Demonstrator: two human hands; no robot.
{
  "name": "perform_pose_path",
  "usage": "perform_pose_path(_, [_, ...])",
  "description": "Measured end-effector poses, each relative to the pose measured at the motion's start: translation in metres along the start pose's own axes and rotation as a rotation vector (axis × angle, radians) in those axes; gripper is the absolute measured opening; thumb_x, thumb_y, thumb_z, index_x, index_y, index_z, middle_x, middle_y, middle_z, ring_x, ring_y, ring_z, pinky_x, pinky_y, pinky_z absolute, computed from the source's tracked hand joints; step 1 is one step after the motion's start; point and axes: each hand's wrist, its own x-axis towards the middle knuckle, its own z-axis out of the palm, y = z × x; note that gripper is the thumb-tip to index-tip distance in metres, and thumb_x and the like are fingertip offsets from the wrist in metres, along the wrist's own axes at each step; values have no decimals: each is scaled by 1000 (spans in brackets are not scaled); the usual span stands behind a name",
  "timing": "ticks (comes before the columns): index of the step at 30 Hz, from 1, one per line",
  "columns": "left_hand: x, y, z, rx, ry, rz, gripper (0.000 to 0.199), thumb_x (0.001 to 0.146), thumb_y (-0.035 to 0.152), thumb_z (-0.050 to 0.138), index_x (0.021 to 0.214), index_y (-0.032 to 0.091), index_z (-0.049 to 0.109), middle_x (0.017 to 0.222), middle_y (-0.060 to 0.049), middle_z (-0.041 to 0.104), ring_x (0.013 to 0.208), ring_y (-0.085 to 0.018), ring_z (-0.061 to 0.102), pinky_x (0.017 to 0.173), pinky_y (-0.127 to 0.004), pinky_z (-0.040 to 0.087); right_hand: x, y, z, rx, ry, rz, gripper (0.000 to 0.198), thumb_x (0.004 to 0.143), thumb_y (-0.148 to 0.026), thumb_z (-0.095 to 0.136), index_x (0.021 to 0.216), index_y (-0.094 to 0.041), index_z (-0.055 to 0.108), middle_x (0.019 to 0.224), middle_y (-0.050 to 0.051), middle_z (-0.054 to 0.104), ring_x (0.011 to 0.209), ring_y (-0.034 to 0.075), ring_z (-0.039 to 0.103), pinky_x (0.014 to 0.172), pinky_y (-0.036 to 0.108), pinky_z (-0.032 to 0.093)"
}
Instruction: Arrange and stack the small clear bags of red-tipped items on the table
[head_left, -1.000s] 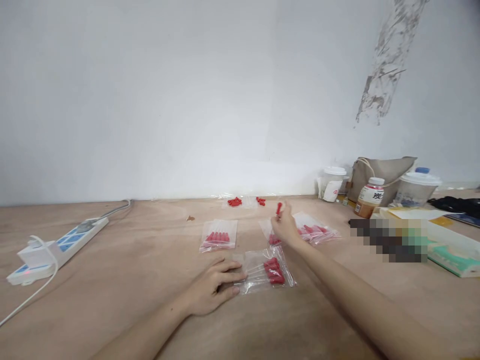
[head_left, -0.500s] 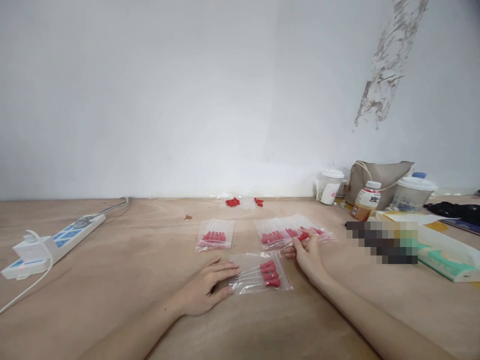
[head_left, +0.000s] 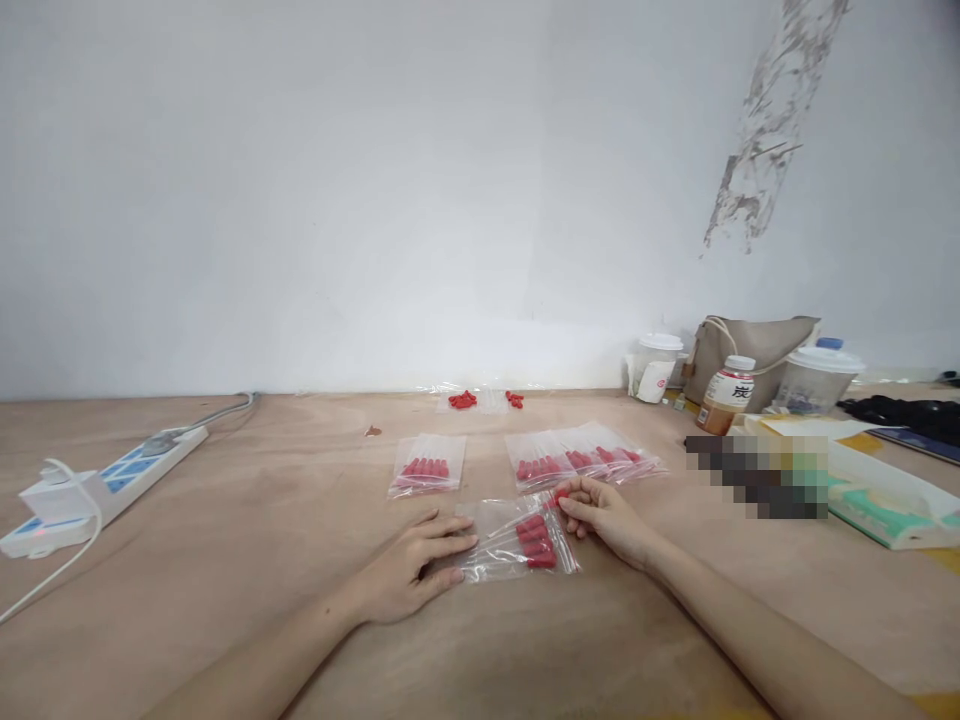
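In front of me lies a clear zip bag (head_left: 491,572) holding several glass droppers (head_left: 535,548) with red rubber bulbs, their thin tubes pointing left. My left hand (head_left: 411,565) lies on the bag's left edge, fingers stretched out and thumb apart. At the bag's upper right corner, my right hand (head_left: 600,515) pinches another dropper by its red bulb (head_left: 559,496). That dropper's tube slants down to the left, into the bag's mouth as it appears. Behind are a filled bag (head_left: 427,465) on the left and several overlapping filled bags (head_left: 581,457) on the right.
Loose red bulbs (head_left: 463,400) lie on clear plastic near the wall. A power strip (head_left: 127,480) with a white cable sits on the left. On the right stand a drink bottle (head_left: 729,395), lidded cups (head_left: 658,370), a grey bag (head_left: 757,355) and a green-and-white box (head_left: 885,500).
My right hand has moved left and toward me from the rear bags, bringing the dropper to the front bag's right end, its tube now over or in the bag. My left hand stays put.
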Motion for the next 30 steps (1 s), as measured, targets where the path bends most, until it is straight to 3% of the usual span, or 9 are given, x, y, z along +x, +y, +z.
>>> perform_pose_path(6, [0, -2, 2, -17, 31, 9, 45, 87, 37, 42, 130, 29, 33, 133, -1, 37, 123, -21, 31, 104, -43, 22, 0, -3, 8, -115, -52, 20, 35, 63, -43, 64, 80, -18, 47, 53, -9, 50, 37, 4, 42, 34, 14, 27])
perform_pose_path(13, [0, -2, 1, -20, 22, 3, 41, 87, 38, 43, 127, 30, 37, 131, 0, 40, 122, -21, 33, 104, -44, 21, 3, -6, 17, -56, -147, 35, 35, 61, -43, 66, 82, -16, 60, 72, 0, 63, 59, 10, 56, 52, 20, 41])
perform_pose_path(21, [-1, -2, 2, -17, 35, -10, 40, 86, 39, 43, 125, 30, 40, 130, -1, 41, 121, -21, 34, 103, -44, 23, 11, 6, 23, -172, 147, -7, 26, 56, -38, 69, 58, -13, 60, 51, 0, 60, 45, 10, 50, 44, 21, 37])
perform_pose_path(23, [-1, -2, 2, -8, 28, -25, 40, 86, 39, 43, 125, 30, 40, 131, -1, 41, 122, -21, 33, 103, -43, 24, 9, 4, 24, -187, 76, -50, 26, 58, -38, 67, 60, -14, 61, 56, 1, 62, 51, 12, 54, 51, 24, 42])
perform_pose_path(27, [-2, -1, 2, -18, 32, -22, 39, 87, 36, 43, 125, 30, 40, 131, -1, 40, 121, -20, 34, 103, -42, 24, 0, -10, 14, -228, -326, -105, 28, 70, -41, 55, 79, -16, 65, 74, 2, 65, 72, 16, 58, 71, 31, 45])
perform_pose_path(29, [-3, -1, 3, -24, 37, -14, 39, 87, 35, 42, 125, 30, 40, 131, -1, 41, 121, -21, 35, 102, -42, 26, -5, -15, 3, -330, -397, -110, 26, 73, -39, 53, 81, -17, 64, 72, 0, 63, 68, 15, 56, 67, 29, 45])
perform_pose_path(30, [-3, 0, 3, -22, 42, -8, 39, 87, 35, 42, 125, 30, 40, 131, -1, 40, 121, -21, 34, 101, -42, 28, -7, -17, -3, -399, -361, -121, 24, 73, -37, 53, 80, -17, 64, 68, 0, 61, 63, 13, 54, 63, 27, 45])
